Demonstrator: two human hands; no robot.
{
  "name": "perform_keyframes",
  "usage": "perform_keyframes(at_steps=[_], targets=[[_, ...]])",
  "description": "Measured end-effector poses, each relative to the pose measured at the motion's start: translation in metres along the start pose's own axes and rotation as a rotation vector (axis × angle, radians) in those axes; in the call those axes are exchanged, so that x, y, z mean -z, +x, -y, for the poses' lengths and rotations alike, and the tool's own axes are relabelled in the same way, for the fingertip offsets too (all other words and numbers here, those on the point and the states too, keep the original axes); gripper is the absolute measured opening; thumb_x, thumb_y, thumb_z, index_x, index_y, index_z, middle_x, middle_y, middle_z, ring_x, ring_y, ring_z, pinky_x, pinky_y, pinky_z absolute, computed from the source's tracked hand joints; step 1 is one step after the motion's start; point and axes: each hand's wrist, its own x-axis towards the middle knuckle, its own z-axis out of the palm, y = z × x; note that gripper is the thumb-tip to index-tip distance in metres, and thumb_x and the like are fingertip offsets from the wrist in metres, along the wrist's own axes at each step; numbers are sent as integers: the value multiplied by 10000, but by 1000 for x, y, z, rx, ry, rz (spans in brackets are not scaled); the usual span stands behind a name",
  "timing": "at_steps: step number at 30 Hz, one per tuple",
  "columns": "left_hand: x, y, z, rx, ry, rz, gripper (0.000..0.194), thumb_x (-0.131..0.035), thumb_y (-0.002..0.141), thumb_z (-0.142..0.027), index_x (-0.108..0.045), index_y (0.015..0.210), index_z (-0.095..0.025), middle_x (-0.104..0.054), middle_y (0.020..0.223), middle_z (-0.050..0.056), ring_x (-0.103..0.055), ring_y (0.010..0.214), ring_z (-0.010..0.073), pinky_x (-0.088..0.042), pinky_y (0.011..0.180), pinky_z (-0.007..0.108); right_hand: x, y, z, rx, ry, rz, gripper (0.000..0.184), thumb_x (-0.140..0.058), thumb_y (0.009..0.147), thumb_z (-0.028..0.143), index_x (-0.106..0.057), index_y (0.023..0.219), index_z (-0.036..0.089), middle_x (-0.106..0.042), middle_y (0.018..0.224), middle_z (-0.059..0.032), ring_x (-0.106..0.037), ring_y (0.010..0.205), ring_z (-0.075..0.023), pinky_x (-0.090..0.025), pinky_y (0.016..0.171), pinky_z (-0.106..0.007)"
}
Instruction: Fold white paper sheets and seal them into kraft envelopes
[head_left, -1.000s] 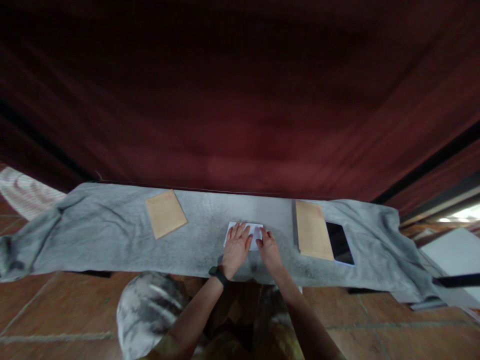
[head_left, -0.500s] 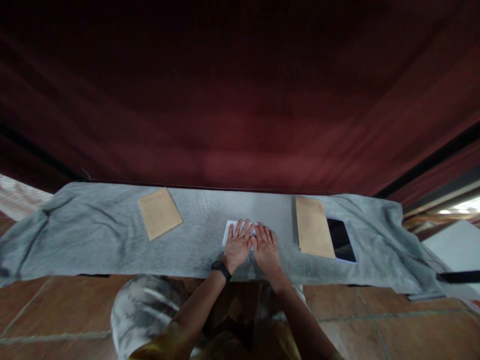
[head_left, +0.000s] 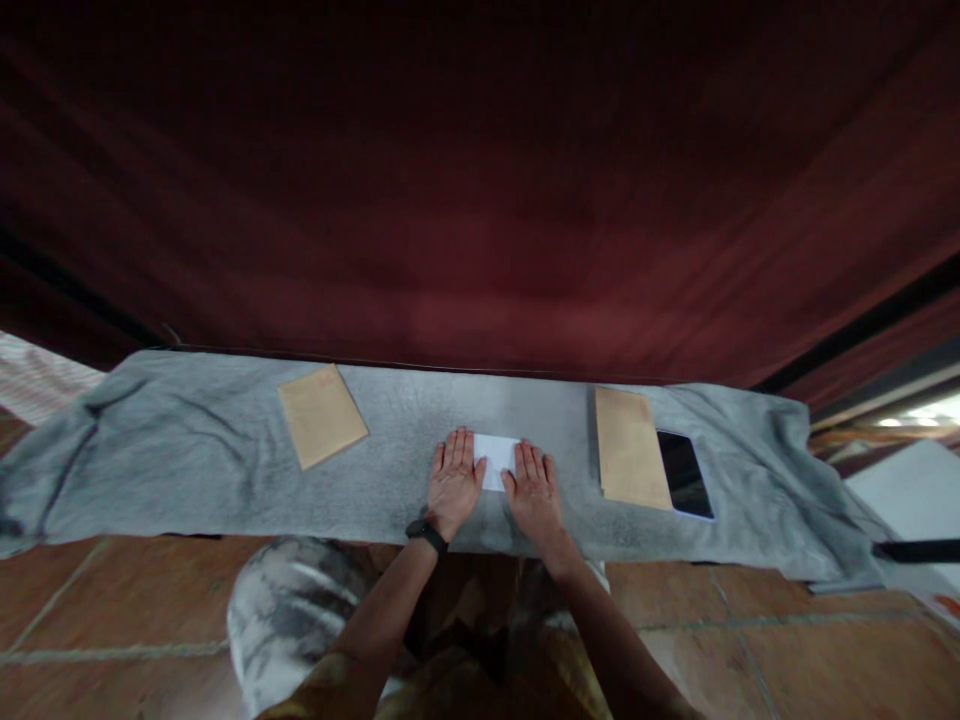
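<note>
A small folded white paper (head_left: 496,458) lies on a grey cloth (head_left: 187,470) spread over a low surface. My left hand (head_left: 453,481) rests flat on the paper's left part, fingers stretched out, a dark band on its wrist. My right hand (head_left: 534,489) lies flat on the paper's right part, fingers also extended. Only the middle strip of the paper shows between the two hands.
A tan envelope (head_left: 321,414) lies on the cloth to the left. A stack of tan envelopes (head_left: 630,447) sits to the right with a dark phone (head_left: 682,473) beside it. A dark red curtain (head_left: 480,200) hangs behind. Tiled floor (head_left: 90,620) lies below.
My hands, which overlapped the paper close together, have slid apart to its left and right ends, so the white middle now shows. The view has shifted slightly.
</note>
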Motion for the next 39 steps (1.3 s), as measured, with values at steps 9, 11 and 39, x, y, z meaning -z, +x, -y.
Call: perform_keyframes(at_steps=[9, 11, 39], targets=[[4, 6, -12, 0, 51, -10, 571, -327, 986, -327, -392, 1495, -77, -374, 1561, 172, -203, 1507, 306, -16, 1220, 565, 16, -29, 2, 40, 16, 31, 554, -388, 1026, 340, -326, 1535, 130, -403, 1550, -136, -384, 1419, -283, -239, 1187, -497], [5, 9, -22, -82, 13, 20, 541, -325, 989, -308, -425, 1483, -112, -395, 1557, 143, -207, 1508, 288, -42, 1229, 542, 18, -29, 3, 28, 28, 36, 539, -398, 1020, 334, -359, 1520, 138, -410, 1546, -132, -394, 1412, -286, -238, 1186, -505], [-1, 23, -19, -328, 43, 53, 517, -277, 1023, -404, -430, 1490, -244, -403, 1562, 36, -301, 1478, 238, -186, 1227, 489, 16, -36, -3, 40, 157, -27, 395, -463, 924, 143, -616, 1286, 191, -625, 1359, -76, -545, 1264, -213, -267, 1185, -444]])
